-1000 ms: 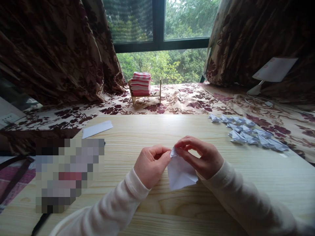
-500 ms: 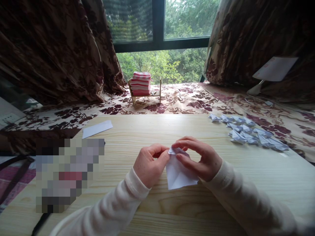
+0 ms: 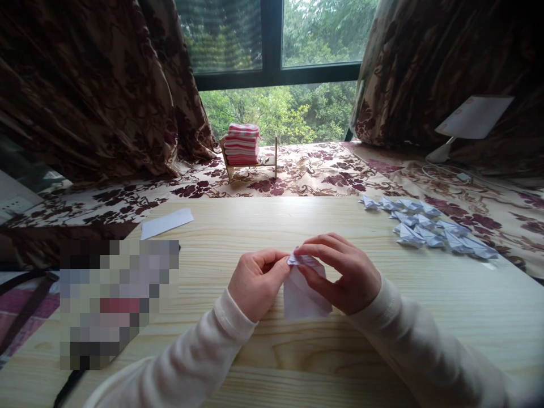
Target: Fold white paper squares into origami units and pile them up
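Note:
Between my hands is a white sheet of paper (image 3: 302,294), folded over at its top end, with its lower part hanging flat toward me. My left hand (image 3: 257,283) pinches the folded top at its left corner between thumb and fingers. From the right, my right hand (image 3: 345,275) curves over the sheet, with thumb and fingertips closed on the top fold. My right fingers partly cover the fold and the sheet's right edge.
Several folded white paper pieces (image 3: 437,226) lie at the table's back right. A white paper strip (image 3: 167,223) lies at the back left. A pixelated object (image 3: 123,306) rests left of my arm on the wooden table (image 3: 263,362). Beyond stand striped folded cloths (image 3: 242,144) and a lamp (image 3: 474,117).
The paper's lower edge has tipped up slightly and shifted left. My right fingertips have moved a little left along the top fold, while my left hand keeps its pinch.

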Motion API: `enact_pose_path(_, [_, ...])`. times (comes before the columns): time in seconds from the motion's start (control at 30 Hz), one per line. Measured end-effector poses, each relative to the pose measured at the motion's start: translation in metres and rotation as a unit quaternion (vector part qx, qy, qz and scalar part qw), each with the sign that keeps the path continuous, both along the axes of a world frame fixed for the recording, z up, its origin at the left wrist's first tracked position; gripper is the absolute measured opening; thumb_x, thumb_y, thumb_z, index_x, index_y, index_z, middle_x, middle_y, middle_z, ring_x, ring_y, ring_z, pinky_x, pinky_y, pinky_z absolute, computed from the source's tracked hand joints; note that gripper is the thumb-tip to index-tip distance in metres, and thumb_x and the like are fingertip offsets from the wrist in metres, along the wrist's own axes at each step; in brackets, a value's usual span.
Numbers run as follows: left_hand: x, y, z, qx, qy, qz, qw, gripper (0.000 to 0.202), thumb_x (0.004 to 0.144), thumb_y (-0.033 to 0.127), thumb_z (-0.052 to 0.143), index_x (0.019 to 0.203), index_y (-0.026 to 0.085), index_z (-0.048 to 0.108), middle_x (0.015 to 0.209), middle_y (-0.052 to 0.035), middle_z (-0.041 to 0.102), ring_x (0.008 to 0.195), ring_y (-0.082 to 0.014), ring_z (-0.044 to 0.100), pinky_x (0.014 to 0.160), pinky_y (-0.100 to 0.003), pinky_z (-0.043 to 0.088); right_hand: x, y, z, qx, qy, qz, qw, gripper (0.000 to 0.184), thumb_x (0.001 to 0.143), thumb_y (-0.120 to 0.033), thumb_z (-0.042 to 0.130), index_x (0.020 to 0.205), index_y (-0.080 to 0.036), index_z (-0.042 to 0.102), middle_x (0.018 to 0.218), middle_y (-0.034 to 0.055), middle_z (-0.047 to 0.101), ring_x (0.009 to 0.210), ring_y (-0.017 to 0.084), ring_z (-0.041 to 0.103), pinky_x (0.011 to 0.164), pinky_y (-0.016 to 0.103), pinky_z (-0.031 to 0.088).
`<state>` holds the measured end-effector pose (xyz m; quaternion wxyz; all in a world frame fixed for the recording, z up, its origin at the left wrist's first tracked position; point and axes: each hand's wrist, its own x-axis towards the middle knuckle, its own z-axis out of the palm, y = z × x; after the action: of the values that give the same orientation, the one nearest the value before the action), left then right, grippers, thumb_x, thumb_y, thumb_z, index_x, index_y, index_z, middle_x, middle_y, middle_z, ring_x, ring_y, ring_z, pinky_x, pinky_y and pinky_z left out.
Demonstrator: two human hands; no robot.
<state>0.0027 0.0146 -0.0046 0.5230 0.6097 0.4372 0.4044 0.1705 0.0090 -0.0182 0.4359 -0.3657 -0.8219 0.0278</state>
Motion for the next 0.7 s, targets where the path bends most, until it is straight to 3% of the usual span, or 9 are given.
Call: enact_pose_path(0.7, [0.0016, 0.0008, 0.0029, -0.02, -0.026, 0.008, 0.999, 0.019, 0.071, 0.024, 0.061, 0.072, 0.012, 0.075, 0.061, -0.002, 0.067, 0.059, -0.0112, 0.053, 0.055, -0.018, 0.042, -0.0029, -0.0054, 0.0084, 0.081, -0.087, -0.059, 0.991, 0.01, 0.079, -0.014, 0.054, 0.081, -0.016, 0.063, 0.092, 0.0099, 0.066, 0.078, 0.02, 0.056, 0.066, 0.032, 0.049])
